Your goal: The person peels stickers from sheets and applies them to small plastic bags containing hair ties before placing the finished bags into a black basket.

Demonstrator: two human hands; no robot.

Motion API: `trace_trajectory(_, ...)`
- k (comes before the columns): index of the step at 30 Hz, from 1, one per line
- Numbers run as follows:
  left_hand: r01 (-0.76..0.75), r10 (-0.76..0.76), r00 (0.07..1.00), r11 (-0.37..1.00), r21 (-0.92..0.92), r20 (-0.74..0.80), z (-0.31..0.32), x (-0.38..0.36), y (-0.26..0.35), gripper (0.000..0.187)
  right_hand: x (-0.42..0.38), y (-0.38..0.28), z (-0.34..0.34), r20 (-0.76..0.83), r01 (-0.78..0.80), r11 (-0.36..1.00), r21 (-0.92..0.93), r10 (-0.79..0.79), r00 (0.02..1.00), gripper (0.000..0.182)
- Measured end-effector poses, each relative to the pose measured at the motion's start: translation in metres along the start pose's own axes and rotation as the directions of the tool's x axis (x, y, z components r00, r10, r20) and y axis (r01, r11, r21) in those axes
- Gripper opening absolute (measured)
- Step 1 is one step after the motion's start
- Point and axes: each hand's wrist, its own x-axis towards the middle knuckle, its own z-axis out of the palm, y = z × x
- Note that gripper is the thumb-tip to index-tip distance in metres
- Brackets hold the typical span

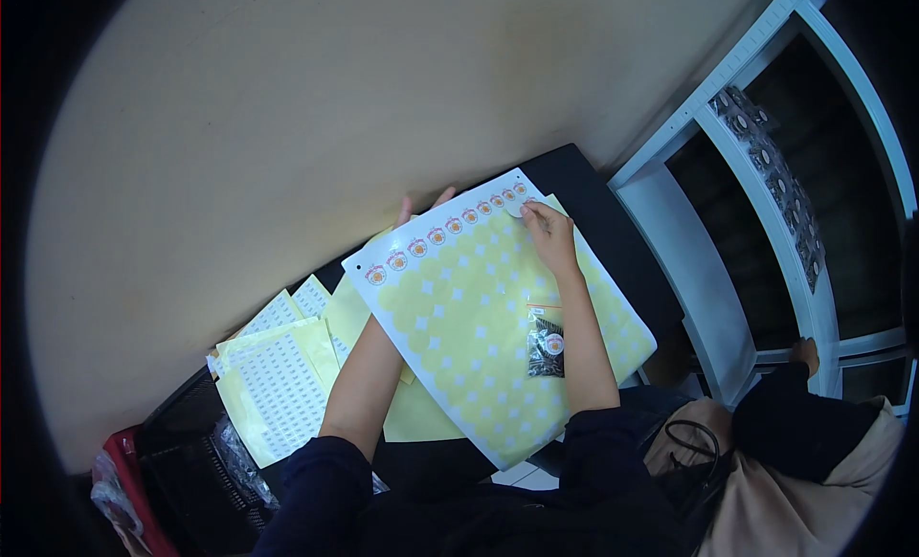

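A large sticker sheet (pixel 459 313) lies tilted in front of me, its yellow backing mostly bare and a row of round printed stickers (pixel 417 248) along the top white edge. My left hand (pixel 421 209) is beneath the sheet; its stretched, spread fingers stick out past the upper edge, and the palm is hidden. At the upper right of the sheet, my right hand (pixel 549 233) pinches a round sticker at the end of the row. On the sheet beside my right forearm rests a small clear bag (pixel 546 359) of dark contents, with a round sticker on it.
Yellow label sheets (pixel 278 389) with small print spread over the dark table (pixel 574 179) at left. A black crate (pixel 182 461) and a red bag (pixel 124 456) stand lower left. White shelving (pixel 704 241) at right holds several small packets (pixel 766 165). Another person's hand (pixel 806 354) touches it.
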Motion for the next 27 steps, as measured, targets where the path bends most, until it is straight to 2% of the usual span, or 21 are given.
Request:
trace_trajectory(2,-0.147,0.149,0.987,0.988,0.045,-0.058,0.008,-0.005,0.001,0.066,0.0,0.001,0.001,-0.039,0.088,0.996,-0.029,-0.089,0.995,0.026)
trace_trajectory(3,-0.149,0.152,0.987,0.988,0.046,-0.056,0.006,-0.005,0.004,0.066,0.001,0.0,0.0,-0.038,0.091,0.995,-0.029,-0.092,0.995,0.026)
trace_trajectory(5,-0.142,0.139,0.989,0.988,-0.062,-0.043,-0.001,-0.007,0.015,0.066,0.002,-0.002,-0.002,-0.019,-0.093,0.994,0.058,0.095,0.995,0.03)
trace_trajectory(6,-0.143,0.14,0.989,0.988,-0.062,-0.043,0.0,-0.009,0.017,0.066,0.001,-0.001,-0.002,-0.018,-0.093,0.994,0.057,0.094,0.995,0.03)
trace_trajectory(8,-0.16,0.182,0.981,0.95,0.27,-0.061,0.002,-0.014,0.019,0.062,0.001,-0.001,-0.001,-0.031,-0.128,0.989,0.074,0.131,0.991,0.034)
trace_trajectory(9,-0.162,0.185,0.981,0.95,0.268,-0.061,0.009,-0.017,0.019,0.062,0.001,0.003,0.0,-0.028,-0.127,0.989,0.073,0.13,0.991,0.034)
trace_trajectory(11,-0.116,0.231,0.965,0.797,0.593,-0.122,0.022,-0.023,0.022,0.054,0.0,0.009,0.004,-0.04,-0.13,0.985,0.11,0.135,0.99,0.035)
trace_trajectory(12,-0.117,0.235,0.964,0.797,0.593,-0.124,0.032,-0.027,0.024,0.054,0.0,0.007,0.004,-0.036,-0.13,0.985,0.111,0.135,0.99,0.035)
trace_trajectory(14,-0.235,0.397,0.917,0.481,0.845,0.03,0.054,-0.034,0.026,0.048,0.0,0.003,0.002,-0.001,-0.144,0.989,0.022,0.144,0.99,0.037)
trace_trajectory(15,-0.237,0.401,0.916,0.48,0.845,0.029,0.064,-0.039,0.025,0.048,0.0,0.004,0.001,0.032,-0.145,0.989,-0.006,0.145,0.989,0.038)
trace_trajectory(17,-0.45,0.612,0.767,0.295,0.843,0.194,0.082,-0.046,0.024,0.042,0.001,0.005,0.005,0.011,-0.108,0.994,0.0,0.108,0.994,0.036)
trace_trajectory(19,-0.591,0.694,0.657,0.23,0.773,0.296,0.089,-0.065,0.03,0.035,0.0,0.012,0.011,-0.01,-0.077,0.997,0.003,0.077,0.997,0.034)
trace_trajectory(21,-0.531,0.752,0.514,-0.099,0.841,0.413,0.091,-0.091,0.035,0.03,-0.002,0.016,0.016,-0.244,0.216,0.968,-0.125,-0.241,0.939,0.024)
trace_trajectory(22,-0.476,0.784,0.441,-0.208,0.854,0.437,0.09,-0.108,0.034,0.027,-0.009,0.005,0.016,-0.238,0.213,0.969,-0.124,-0.238,0.942,0.024)
trace_trajectory(24,-0.258,0.832,0.375,-0.33,0.908,0.409,0.087,-0.151,0.022,0.025,-0.024,-0.024,0.014,-0.317,0.13,0.963,0.235,-0.05,0.947,0.014)
trace_trajectory(25,-0.076,0.824,0.378,-0.426,0.901,0.422,0.082,-0.179,0.017,0.026,-0.038,-0.048,0.016,-0.34,0.094,0.927,0.364,0.038,0.939,0.01)
trace_trajectory(26,0.063,0.853,0.361,-0.427,0.902,0.378,0.077,-0.206,0.009,0.029,-0.054,-0.062,0.019,-0.324,0.083,0.927,0.367,0.043,0.945,0.01)
trace_trajectory(27,0.25,0.885,0.347,-0.406,0.879,0.31,0.074,-0.235,-0.003,0.032,-0.071,-0.074,0.024,-0.313,0.028,0.9,0.435,0.122,0.942,0.011)
